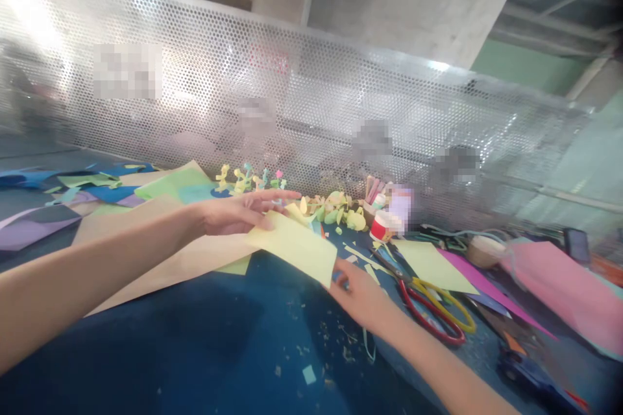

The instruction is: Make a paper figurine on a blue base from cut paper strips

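Note:
A piece of pale yellow paper (296,246) is held up slightly tilted over the blue tabletop (195,343). My left hand (233,213) has its thumb on the paper's left end, with the fingers stretched along behind its far edge. The right lower corner is between the thumb and fingers of my right hand (357,292); some fingertips are hidden behind the sheet. Beyond my hands sit small yellow cut-out shapes (333,214) and several little paper figures (241,180). To the right of my right hand lie scissors with red and yellow handles (431,311).
Coloured paper sheets (170,183) are heaped at the left. A red-and-white tub (382,227) stands at the back, before a perforated metal screen (311,104). A pink sheet (567,288) and a dark blue tool (533,379) lie at the right. Paper scraps (309,374) dot the front.

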Available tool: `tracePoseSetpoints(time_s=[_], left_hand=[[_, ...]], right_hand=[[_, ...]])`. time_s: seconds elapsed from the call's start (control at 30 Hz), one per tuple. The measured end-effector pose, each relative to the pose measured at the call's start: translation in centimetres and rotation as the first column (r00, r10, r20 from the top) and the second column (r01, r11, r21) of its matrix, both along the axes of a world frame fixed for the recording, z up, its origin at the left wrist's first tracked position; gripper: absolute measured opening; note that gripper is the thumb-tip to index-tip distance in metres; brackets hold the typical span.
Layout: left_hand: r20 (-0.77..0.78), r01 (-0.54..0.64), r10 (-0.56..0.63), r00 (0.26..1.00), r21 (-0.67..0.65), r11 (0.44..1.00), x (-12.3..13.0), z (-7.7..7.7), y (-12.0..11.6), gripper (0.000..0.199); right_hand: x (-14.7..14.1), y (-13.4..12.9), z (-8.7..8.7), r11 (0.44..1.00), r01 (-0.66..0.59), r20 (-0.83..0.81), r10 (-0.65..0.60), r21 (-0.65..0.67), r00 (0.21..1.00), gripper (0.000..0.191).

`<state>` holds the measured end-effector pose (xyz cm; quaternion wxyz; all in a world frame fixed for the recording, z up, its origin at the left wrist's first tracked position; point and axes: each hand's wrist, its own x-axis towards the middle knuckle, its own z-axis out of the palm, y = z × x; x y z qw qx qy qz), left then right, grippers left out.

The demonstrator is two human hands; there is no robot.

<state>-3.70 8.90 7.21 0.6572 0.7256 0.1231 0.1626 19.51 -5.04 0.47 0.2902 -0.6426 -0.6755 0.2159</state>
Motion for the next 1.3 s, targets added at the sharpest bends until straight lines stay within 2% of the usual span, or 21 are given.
tracePoseSetpoints(time_s=[0.07, 0.13, 0.23, 0.3, 0.4, 0.5, 0.53, 0.57, 0.63, 0.67, 0.7, 0.73, 0.77, 0.83, 0.9, 0.93, 1.0, 1.1, 1.17, 1.2, 1.3], left_hand=[[0.060, -0.072, 0.074, 0.995, -0.047, 0.996, 0.0, 0.4, -0.3, 0.068], [0.072, -0.188, 0.193, 0.979, -0.066, 0.980, -0.1, 1.0, -0.5, 0.067], [0.074, -0.369, 0.373, 0.925, -0.065, 0.927, -0.2, 1.9, -1.2, 0.061], [0.122, -0.417, 0.423, 0.898, -0.074, 0.906, 0.0, 2.2, -1.6, 0.060], [0.201, -0.361, 0.377, 0.904, -0.112, 0.926, 0.6, 1.8, -2.1, 0.063], [0.225, -0.241, 0.275, 0.935, -0.169, 0.956, 1.7, 0.0, -2.5, 0.069], [0.217, -0.208, 0.246, 0.945, -0.185, 0.960, 2.2, -0.9, -2.7, 0.071], [0.189, -0.177, 0.215, 0.958, -0.198, 0.964, 2.7, -1.9, -2.8, 0.072], [0.138, -0.180, 0.215, 0.967, -0.229, 0.957, 3.7, -3.8, -3.3, 0.072], [0.118, -0.226, 0.257, 0.959, -0.227, 0.947, 4.0, -4.6, -3.5, 0.070], [0.096, -0.274, 0.301, 0.949, -0.226, 0.935, 4.3, -5.2, -3.8, 0.068], [0.070, -0.318, 0.341, 0.937, -0.229, 0.920, 4.4, -5.7, -4.0, 0.067], [0.047, -0.350, 0.370, 0.928, -0.235, 0.907, 4.5, -5.9, -4.3, 0.068], [0.006, -0.352, 0.368, 0.930, -0.272, 0.896, 4.3, -5.9, -4.6, 0.068], [-0.047, -0.262, 0.263, 0.964, -0.346, 0.901, 4.0, -5.5, -4.9, 0.058], [-0.080, -0.202, 0.186, 0.979, -0.385, 0.901, 3.9, -5.4, -4.9, 0.052], [-0.138, -0.114, 0.059, 0.989, -0.429, 0.896, 3.8, -5.2, -5.0, 0.055], [-0.181, -0.104, 0.042, 0.982, -0.345, 0.933, 4.0, -5.8, -5.2, 0.046], [-0.181, -0.130, 0.082, 0.980, -0.268, 0.955, 4.2, -6.4, -5.4, 0.040], [-0.167, -0.146, 0.107, 0.980, -0.247, 0.958, 4.3, -6.7, -5.6, 0.039], [-0.076, -0.241, 0.229, 0.970, -0.247, 0.939, 4.6, -7.5, -6.0, 0.031]], right_hand=[[-0.5, -0.4, -0.3, 0.987, -0.061, 0.194, 0.031, 0.151, 0.981, 0.035], [-1.0, -0.8, -0.5, 0.969, -0.117, 0.303, 0.047, 0.217, 0.952, 0.040], [-1.8, -1.2, -0.6, 0.968, -0.188, 0.401, 0.109, 0.163, 0.910, 0.045], [-2.1, -1.2, -0.6, 0.963, -0.239, 0.415, 0.169, 0.124, 0.894, 0.042], [-2.1, -1.0, -0.8, 0.953, -0.256, 0.301, 0.199, 0.163, 0.933, 0.038], [-1.5, -0.3, -0.8, 0.975, -0.022, -0.093, 0.043, 0.219, 0.995, 0.037], [-1.1, 0.0, -0.7, 0.978, 0.078, -0.291, -0.019, 0.191, 0.956, 0.041], [-0.7, 0.2, -0.6, 0.978, 0.152, -0.489, -0.065, 0.141, 0.870, 0.047], [0.2, 0.7, -0.2, 0.978, 0.207, -0.781, -0.103, 0.034, 0.616, 0.058], [0.6, 0.8, 0.0, 0.978, 0.209, -0.856, -0.106, 0.002, 0.506, 0.062], [0.9, 0.9, 0.2, 0.978, 0.208, -0.892, -0.113, -0.021, 0.438, 0.062], [1.2, 1.0, 0.2, 0.976, 0.217, -0.902, -0.123, -0.033, 0.414, 0.059], [1.4, 1.0, 0.2, 0.972, 0.231, -0.894, -0.136, -0.038, 0.427, 0.053], [1.4, 1.0, 0.0, 0.966, 0.260, -0.844, -0.156, -0.020, 0.513, 0.039], [0.9, 0.9, -0.2, 0.968, 0.252, -0.777, -0.165, -0.008, 0.608, 0.031], [0.6, 0.7, -0.3, 0.974, 0.227, -0.750, -0.164, -0.019, 0.641, 0.030], [-0.2, 0.4, -0.3, 0.989, 0.137, -0.705, -0.137, -0.057, 0.696, 0.029], [-1.2, -0.1, -0.2, 0.997, 0.020, -0.643, -0.064, -0.075, 0.764, 0.029], [-1.6, -0.3, -0.3, 0.996, 0.027, -0.656, -0.075, -0.083, 0.751, 0.028], [-1.6, -0.3, -0.4, 0.993, 0.052, -0.698, -0.111, -0.105, 0.707, 0.029], [-1.3, -0.2, -0.8, 0.979, 0.088, -0.841, -0.205, -0.186, 0.501, 0.034]])
